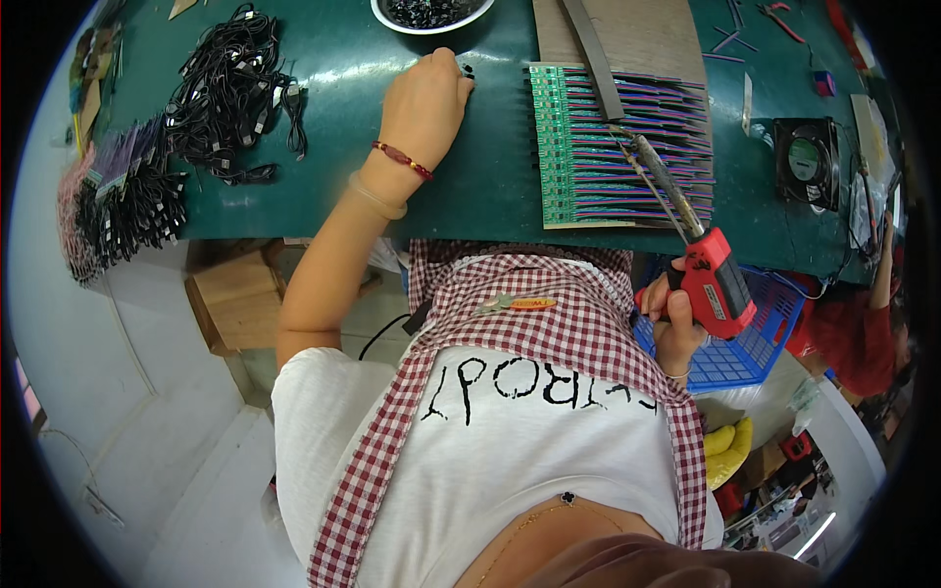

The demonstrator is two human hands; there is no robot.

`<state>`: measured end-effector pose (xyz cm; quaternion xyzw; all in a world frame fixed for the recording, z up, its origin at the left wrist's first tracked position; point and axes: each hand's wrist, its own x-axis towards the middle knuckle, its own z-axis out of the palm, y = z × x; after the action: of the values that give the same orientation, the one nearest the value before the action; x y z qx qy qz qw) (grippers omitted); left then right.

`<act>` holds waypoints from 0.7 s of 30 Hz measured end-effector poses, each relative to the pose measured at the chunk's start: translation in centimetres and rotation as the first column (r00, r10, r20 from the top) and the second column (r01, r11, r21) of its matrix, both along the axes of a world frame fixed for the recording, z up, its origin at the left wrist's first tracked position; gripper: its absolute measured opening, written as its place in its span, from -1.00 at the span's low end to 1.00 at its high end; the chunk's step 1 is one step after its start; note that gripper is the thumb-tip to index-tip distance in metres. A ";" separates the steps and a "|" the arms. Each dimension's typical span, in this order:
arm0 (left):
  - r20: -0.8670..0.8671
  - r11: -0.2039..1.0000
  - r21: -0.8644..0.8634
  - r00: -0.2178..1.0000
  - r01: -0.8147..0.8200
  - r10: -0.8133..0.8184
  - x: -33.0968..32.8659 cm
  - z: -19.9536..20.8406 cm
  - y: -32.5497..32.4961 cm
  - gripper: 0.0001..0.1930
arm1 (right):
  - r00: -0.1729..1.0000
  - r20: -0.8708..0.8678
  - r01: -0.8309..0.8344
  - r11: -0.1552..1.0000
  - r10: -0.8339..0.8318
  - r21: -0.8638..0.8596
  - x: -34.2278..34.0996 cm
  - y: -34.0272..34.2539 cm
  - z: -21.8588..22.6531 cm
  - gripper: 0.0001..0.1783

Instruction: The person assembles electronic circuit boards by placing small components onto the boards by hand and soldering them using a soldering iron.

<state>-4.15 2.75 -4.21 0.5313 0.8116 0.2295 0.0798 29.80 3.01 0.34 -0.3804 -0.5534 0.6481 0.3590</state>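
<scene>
My left hand (423, 108) rests on the green table, its fingers closed in a pinch. A small black part (468, 72) shows at the thumb and fingertips; its kind is too small to make out. Just beyond that hand stands a white bowl (431, 25) of small black parts. My right hand (674, 328) is wrapped round the handle of a red and black soldering gun (716, 286). Its long metal tip reaches over a row of small green circuit boards (554, 147) with coloured wires (642, 186). Black pieces line the boards' left edge.
A grey bar (594, 59) lies across the boards' far part, over a brown board (667, 34). Bundled black cables (230, 93) are heaped at left. At right are a black fan (807, 164), red pliers (781, 20) and a blue basket (730, 367). Another person's red sleeve (848, 333) is beyond.
</scene>
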 end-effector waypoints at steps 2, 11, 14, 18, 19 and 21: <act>-0.091 0.998 0.059 0.996 0.011 -0.006 0.3 -0.4 -0.1 -0.82 | 1.000 -0.012 0.015 1.000 -0.015 0.018 -0.2 0.0 0.1 -0.55; -0.123 0.952 0.301 0.992 0.055 -0.019 -0.5 -0.8 -1.3 -0.82 | 0.987 -0.160 0.011 1.000 -0.007 0.027 -2.4 1.2 1.1 -0.57; 0.827 0.990 0.045 0.561 -0.135 0.040 2.1 2.1 -2.1 -0.81 | 0.981 -0.192 0.016 0.999 -0.021 -0.029 -4.2 1.0 2.0 -0.61; 0.987 0.978 0.036 0.159 -0.205 -0.003 7.6 4.9 -3.1 -0.80 | 0.999 0.040 0.002 1.000 -0.002 0.008 -8.6 1.1 3.4 -0.54; 0.993 0.979 0.036 0.121 -0.201 -0.011 8.8 5.5 -3.6 -0.80 | 0.999 0.046 0.004 1.000 -0.005 0.008 -9.3 1.1 3.4 -0.54; 0.999 0.983 0.030 0.028 -0.179 -0.025 10.8 6.2 -4.4 -0.82 | 0.994 0.043 -0.093 0.990 0.098 -0.106 -10.1 1.4 3.3 -0.55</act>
<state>6.62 -1.66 2.02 0.1816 0.5352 0.5967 0.5696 19.70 4.42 3.68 -0.3871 -0.5452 0.6831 0.2936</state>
